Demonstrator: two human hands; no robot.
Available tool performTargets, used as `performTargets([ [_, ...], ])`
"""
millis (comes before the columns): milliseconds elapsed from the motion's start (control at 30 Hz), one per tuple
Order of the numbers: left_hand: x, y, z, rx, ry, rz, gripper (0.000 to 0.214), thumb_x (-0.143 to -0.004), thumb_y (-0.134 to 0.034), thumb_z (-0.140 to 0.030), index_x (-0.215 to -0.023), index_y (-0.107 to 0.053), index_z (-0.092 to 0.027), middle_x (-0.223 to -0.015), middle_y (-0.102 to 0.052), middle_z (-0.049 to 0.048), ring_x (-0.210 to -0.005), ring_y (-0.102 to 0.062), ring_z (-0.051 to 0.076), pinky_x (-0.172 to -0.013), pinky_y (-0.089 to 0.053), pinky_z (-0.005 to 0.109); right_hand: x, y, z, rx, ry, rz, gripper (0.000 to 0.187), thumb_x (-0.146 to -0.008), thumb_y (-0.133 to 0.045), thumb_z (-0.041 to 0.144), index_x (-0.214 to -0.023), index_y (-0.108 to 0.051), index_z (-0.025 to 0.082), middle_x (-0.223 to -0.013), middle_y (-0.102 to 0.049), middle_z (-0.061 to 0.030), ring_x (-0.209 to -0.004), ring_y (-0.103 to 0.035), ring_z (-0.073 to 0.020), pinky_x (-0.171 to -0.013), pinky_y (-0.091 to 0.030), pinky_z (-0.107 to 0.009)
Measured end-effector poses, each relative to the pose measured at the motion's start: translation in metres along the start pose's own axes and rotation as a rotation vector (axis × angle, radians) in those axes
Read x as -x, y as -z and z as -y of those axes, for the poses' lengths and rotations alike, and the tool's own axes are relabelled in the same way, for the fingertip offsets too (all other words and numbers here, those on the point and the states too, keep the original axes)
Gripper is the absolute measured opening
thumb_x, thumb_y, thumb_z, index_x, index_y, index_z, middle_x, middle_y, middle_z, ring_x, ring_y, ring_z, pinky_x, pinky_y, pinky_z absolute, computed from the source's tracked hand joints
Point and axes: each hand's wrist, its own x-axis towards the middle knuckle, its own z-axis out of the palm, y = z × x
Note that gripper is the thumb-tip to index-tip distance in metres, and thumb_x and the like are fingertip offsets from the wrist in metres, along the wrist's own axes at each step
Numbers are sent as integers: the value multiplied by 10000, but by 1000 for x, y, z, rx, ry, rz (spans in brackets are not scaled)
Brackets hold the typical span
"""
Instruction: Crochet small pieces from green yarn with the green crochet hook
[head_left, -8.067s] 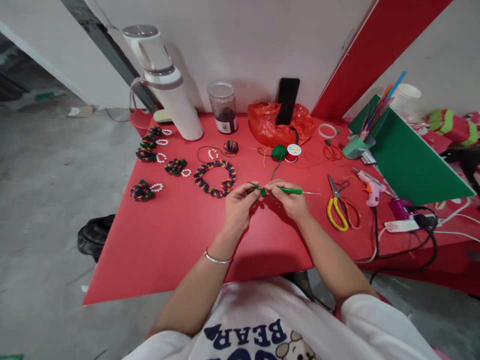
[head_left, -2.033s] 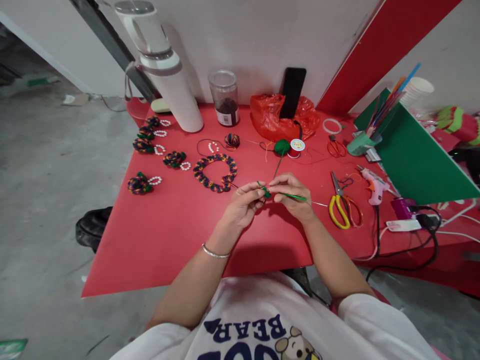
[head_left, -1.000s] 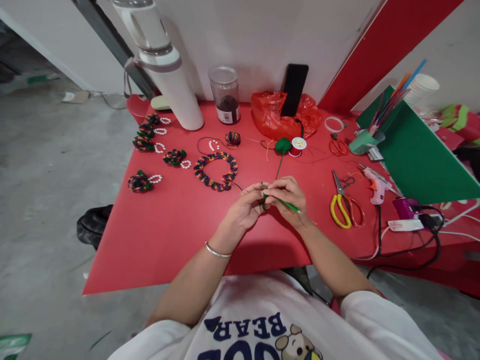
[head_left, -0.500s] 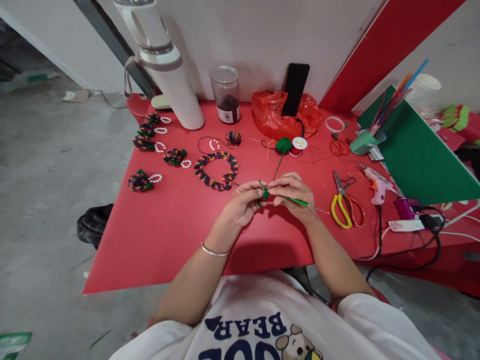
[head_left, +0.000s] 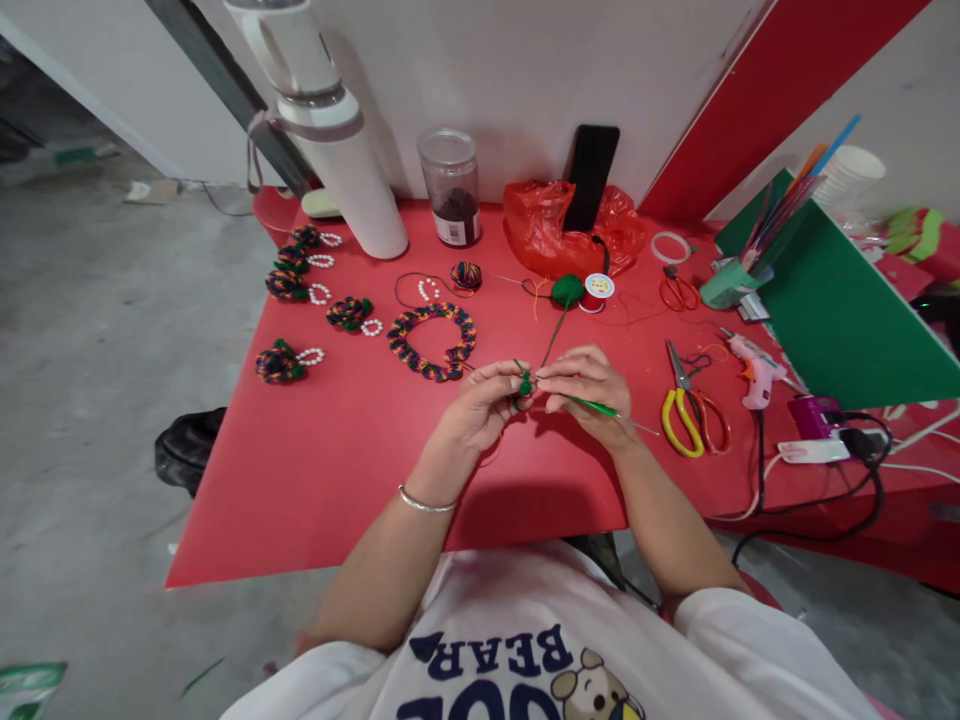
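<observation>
Over the red table, my left hand (head_left: 484,405) pinches a small piece of green crochet (head_left: 526,387) between thumb and fingers. My right hand (head_left: 589,392) is closed on a crochet hook (head_left: 596,406) with a green grip; its thin metal end points out past the palm toward the right. The hook's tip meets the green piece, though the stitches are too small to make out. A green strand climbs from the work to a green yarn ball (head_left: 568,291). Left of my hands lies a multicoloured crocheted strip (head_left: 433,342), curved into a ring.
Several multicoloured yarn flowers with white bead loops (head_left: 280,362) lie at the left. Scissors with yellow and red handles (head_left: 686,410) and a pink glue gun (head_left: 756,372) are at the right. A white flask (head_left: 352,180), a jar (head_left: 452,190) and a phone (head_left: 591,178) stand behind.
My left hand and the green piece have shifted slightly left. My right hand has barely moved, with the crochet hook still in it. The things on the table lie as before.
</observation>
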Motion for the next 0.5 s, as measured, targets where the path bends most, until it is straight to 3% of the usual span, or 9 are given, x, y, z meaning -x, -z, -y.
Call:
performTargets([
  [133,0,0,-2,-27,-33,-10,238,-510,-828,-130,-734,-749,-139,-635,-705,15,-567,-650,126,-609,-577,260,-2,2,1,1,-29,40,209,-858,-760,484,-1045,-800,399,-1014,-826,-1,-918,-692,-218,-860,-536,-439],
  [333,-2,4,-2,-75,-56,40,228,-497,-838,-149,-711,-760,-139,-631,-713,27,-565,-664,139,-591,-570,257,-6,6,7,-178,-103,79,166,-910,-726,448,-992,-807,329,-977,-829,-24,-892,-733,-209,-876,-542,-446],
  [500,-2,3,0,-87,-34,48,245,-498,-860,-138,-719,-755,-137,-661,-724,30,-593,-679,146,-609,-587,268,-3,4,6,-290,-220,38,210,-920,-707,476,-891,-810,296,-889,-817,-33,-860,-732,-211,-873,-551,-443],
])
